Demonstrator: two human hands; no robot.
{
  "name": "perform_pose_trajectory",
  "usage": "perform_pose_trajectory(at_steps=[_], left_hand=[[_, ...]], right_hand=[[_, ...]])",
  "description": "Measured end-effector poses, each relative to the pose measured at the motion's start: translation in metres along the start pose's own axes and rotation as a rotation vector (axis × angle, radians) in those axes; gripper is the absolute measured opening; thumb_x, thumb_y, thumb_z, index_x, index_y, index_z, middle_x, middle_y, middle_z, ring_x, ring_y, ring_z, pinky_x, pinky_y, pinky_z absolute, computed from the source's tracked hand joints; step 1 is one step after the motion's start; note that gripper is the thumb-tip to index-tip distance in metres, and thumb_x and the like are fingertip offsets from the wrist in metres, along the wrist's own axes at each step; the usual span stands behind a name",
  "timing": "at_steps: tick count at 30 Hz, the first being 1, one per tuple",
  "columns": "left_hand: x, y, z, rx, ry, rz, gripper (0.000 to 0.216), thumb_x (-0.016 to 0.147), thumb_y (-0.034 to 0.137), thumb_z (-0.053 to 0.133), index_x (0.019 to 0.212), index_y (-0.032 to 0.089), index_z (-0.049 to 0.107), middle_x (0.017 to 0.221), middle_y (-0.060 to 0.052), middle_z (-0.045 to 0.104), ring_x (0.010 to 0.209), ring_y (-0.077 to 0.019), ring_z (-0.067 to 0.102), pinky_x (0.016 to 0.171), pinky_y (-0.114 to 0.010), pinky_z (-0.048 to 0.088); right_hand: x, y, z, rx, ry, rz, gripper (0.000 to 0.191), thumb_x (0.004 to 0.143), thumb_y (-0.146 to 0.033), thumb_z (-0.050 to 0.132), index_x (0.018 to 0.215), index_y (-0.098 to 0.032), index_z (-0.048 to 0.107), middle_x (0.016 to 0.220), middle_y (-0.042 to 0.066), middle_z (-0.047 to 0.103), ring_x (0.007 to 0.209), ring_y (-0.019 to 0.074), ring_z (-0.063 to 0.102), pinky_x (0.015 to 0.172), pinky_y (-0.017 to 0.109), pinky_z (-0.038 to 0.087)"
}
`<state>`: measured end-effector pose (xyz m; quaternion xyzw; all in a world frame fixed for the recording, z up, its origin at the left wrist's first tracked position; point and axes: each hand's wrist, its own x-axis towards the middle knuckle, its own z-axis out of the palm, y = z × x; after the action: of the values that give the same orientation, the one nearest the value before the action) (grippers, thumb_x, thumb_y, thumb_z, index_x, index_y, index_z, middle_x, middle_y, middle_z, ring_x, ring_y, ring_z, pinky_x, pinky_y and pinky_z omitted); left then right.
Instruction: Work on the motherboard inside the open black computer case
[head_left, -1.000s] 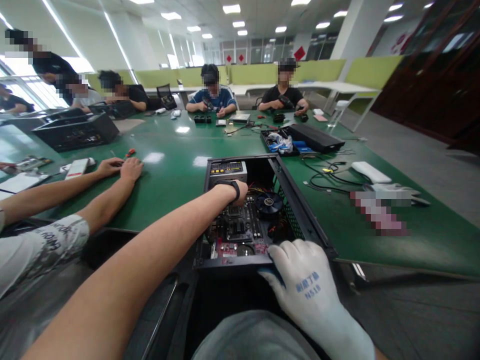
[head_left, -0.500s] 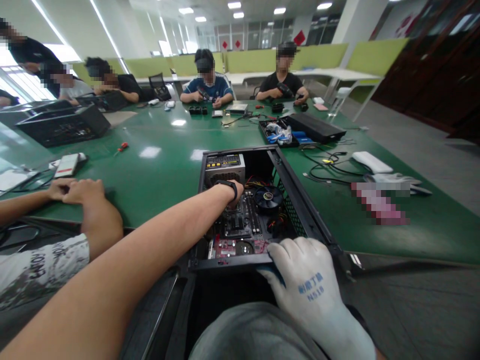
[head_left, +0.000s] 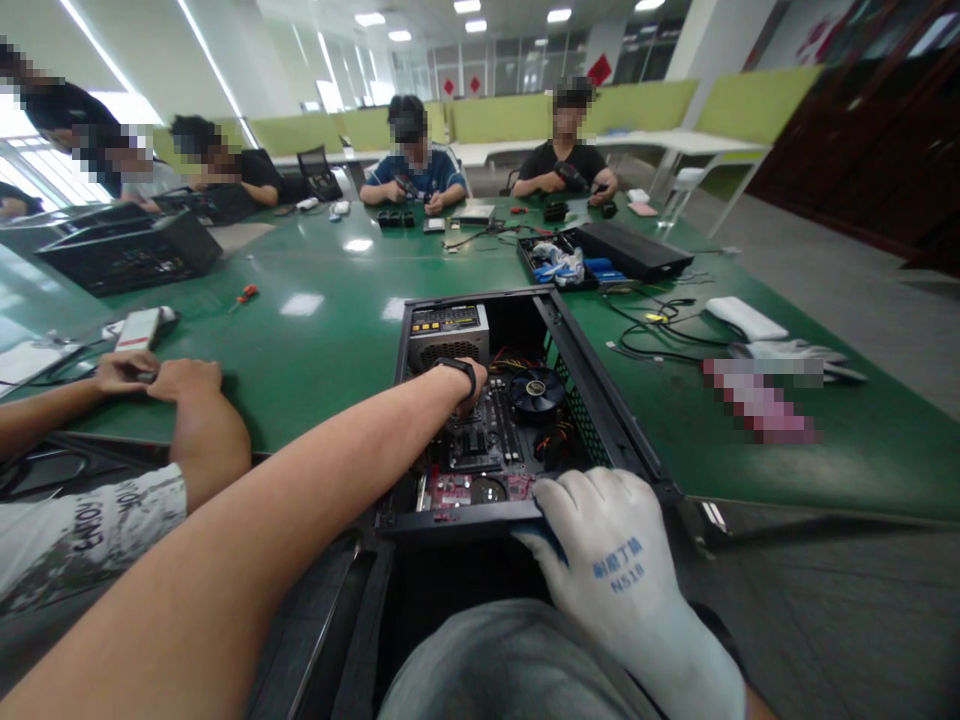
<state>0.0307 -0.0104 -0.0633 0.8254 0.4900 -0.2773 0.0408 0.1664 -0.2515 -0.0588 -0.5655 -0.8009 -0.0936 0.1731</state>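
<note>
An open black computer case (head_left: 600, 420) lies on the green table (head_left: 330, 340) in front of me, with a motherboard (head_left: 480, 450), a round CPU fan (head_left: 535, 389) and a grey power supply (head_left: 442, 330) inside. My bare left hand (head_left: 469, 382), a black band on its wrist, reaches down inside the case beside the power supply; its fingers are hidden behind the wrist. My right hand (head_left: 600, 545), in a white glove, is closed over the case's near edge at the right corner.
A person's two bare hands (head_left: 161, 378) rest on the table edge at my left. Black cables (head_left: 645, 340), white gloves (head_left: 795, 355) and a white box (head_left: 746, 317) lie to the right. Another open case (head_left: 124, 255), a red screwdriver (head_left: 244, 296) and seated people are farther back.
The neighbour's hands have pulled back from mid-table to the near table edge. My view has dipped slightly. My own hands have barely moved.
</note>
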Motion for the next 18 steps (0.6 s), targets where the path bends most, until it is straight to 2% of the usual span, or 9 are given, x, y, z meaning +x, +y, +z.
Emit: perform_pose_trajectory(at_steps=[8, 14, 18], left_hand=[[0.0024, -0.0029, 0.0003, 0.066, -0.035, 0.042, 0.072, 0.049, 0.040, 0.087, 0.112, 0.009, 0.073, 0.106, -0.019, 0.074, 0.097, -0.0320, 0.069, 0.089, -0.035, 0.053], [0.0043, -0.0050, 0.0012, 0.052, -0.028, 0.040, 0.069, 0.047, 0.041, 0.088, 0.108, 0.013, 0.075, 0.105, -0.017, 0.074, 0.098, -0.0331, 0.068, 0.090, -0.036, 0.052], [0.0094, -0.0088, 0.0042, 0.002, -0.016, 0.041, 0.076, 0.044, 0.041, 0.089, 0.113, 0.013, 0.074, 0.108, -0.018, 0.073, 0.100, -0.0344, 0.068, 0.090, -0.037, 0.053]], right_hand=[[0.0007, -0.0003, -0.0006, 0.001, -0.010, 0.000, 0.024, 0.077, -0.042, 0.070, 0.089, -0.024, 0.061, 0.079, 0.003, 0.061, 0.074, 0.0227, 0.046, 0.069, 0.037, 0.024], [0.0004, 0.0000, -0.0017, -0.001, -0.037, 0.008, 0.024, 0.076, -0.040, 0.070, 0.090, -0.024, 0.060, 0.079, 0.004, 0.061, 0.075, 0.0231, 0.046, 0.070, 0.038, 0.024], [0.0005, 0.0002, -0.0007, -0.002, -0.025, 0.002, 0.023, 0.076, -0.040, 0.070, 0.088, -0.024, 0.060, 0.079, 0.004, 0.060, 0.074, 0.0228, 0.046, 0.069, 0.038, 0.023]])
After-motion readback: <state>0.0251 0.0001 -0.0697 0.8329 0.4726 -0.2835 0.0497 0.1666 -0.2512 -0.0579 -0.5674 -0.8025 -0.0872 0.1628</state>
